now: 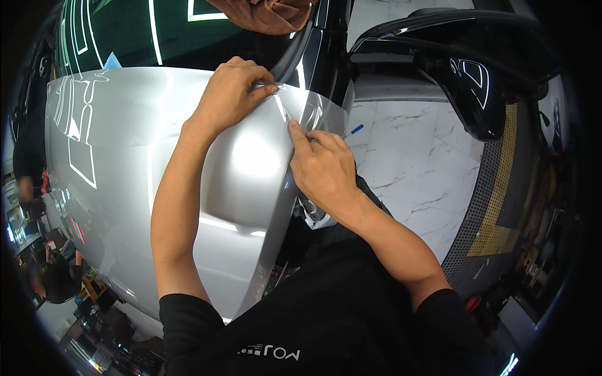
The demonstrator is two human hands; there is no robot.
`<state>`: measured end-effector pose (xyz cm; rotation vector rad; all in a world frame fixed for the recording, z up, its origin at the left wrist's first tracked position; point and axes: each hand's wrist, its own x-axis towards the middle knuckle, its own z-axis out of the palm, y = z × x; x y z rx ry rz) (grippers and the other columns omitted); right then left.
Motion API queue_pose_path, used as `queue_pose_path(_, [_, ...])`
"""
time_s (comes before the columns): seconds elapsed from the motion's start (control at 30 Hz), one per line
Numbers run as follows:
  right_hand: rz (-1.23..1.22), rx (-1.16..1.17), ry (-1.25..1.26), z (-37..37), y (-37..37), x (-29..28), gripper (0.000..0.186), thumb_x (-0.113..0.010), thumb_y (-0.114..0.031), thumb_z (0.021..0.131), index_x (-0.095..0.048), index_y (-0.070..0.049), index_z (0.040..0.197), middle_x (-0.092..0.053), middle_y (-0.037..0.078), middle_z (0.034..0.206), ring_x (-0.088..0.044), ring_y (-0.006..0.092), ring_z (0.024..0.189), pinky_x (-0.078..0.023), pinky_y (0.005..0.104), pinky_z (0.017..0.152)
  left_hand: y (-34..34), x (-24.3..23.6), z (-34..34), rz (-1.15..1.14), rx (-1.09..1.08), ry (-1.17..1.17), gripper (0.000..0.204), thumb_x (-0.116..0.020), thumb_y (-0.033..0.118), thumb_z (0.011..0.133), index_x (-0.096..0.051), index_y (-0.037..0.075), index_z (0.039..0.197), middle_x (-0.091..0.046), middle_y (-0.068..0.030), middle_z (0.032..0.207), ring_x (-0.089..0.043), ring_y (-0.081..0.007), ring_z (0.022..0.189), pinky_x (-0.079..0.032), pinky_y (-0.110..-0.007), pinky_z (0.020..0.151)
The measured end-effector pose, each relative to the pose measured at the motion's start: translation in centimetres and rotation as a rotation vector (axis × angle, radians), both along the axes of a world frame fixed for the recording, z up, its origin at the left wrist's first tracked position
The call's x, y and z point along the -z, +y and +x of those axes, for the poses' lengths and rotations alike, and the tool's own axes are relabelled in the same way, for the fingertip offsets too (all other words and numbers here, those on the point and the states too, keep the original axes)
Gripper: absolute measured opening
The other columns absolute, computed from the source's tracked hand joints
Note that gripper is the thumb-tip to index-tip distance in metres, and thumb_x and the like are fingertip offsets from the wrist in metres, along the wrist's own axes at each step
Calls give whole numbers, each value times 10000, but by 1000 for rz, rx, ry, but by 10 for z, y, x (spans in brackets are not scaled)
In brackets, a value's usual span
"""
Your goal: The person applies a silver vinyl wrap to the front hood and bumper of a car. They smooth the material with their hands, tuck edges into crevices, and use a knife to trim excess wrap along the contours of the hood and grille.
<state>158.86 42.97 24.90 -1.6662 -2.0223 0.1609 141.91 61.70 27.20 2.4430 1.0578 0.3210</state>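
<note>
A silver car hood (251, 150) spreads out before me, with clear film (329, 109) wrapping past its upper right corner. My left hand (235, 94) rests at that corner, thumb and fingers pinched together on the edge of the film. Lower along the same edge is my right hand (323, 164), closed, its index finger laid forward along a thin pointed tool (287, 114). The tool's tip meets the film just below my left thumb. Most of its handle is hidden in my palm, so its exact kind is unclear.
A brown cloth (269, 14) lies on the windshield (125, 37). To the right, an open door carries a black side mirror (476, 94). A small blue object (357, 130) shows above the marble-patterned floor (407, 163). Another person (56, 279) is at lower left.
</note>
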Motion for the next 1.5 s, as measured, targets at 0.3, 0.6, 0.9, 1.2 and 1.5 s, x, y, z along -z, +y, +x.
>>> queue_pose_path(0.3, [-10,4,36,-2,-10,1,528,-697,-9,875,-724,126,1384,-748,211,740,-769,396,1070,-561,491,1017,-5,2,1,14,-38,26,208,-849,257,981,-855,66,1061,-776,-74,968,-650,-259,990,-567,-405,855])
queue_pose_path(0.6, [6,7,22,-3,-19,8,546,-699,-16,866,-720,121,1394,-742,204,740,-766,397,1104,-534,504,1084,-5,9,-1,73,-26,-23,222,-854,290,972,-872,81,1045,-778,-68,920,-658,-252,938,-542,-408,921])
queue_pose_path(0.9, [-41,2,34,-2,-28,7,580,-701,-31,865,-699,120,1425,-742,198,755,-759,396,1108,-519,512,1112,-5,13,-1,82,-39,-45,222,-858,298,969,-873,85,1030,-766,-63,895,-639,-249,905,-533,-409,888])
queue_pose_path(1.2, [-64,9,37,-3,-41,9,616,-741,-53,865,-681,117,1454,-750,196,778,-762,387,1117,-511,508,1128,-8,13,0,111,-36,-48,211,-846,288,979,-869,82,1024,-760,-62,894,-635,-253,909,-524,-410,900])
queue_pose_path(1.5, [-88,1,15,-1,-52,7,615,-743,-59,878,-675,112,1465,-761,200,801,-767,383,1110,-510,513,1134,-9,8,-1,85,-40,20,202,-824,231,1008,-850,47,1085,-786,-81,1034,-658,-262,1028,-589,-386,832])
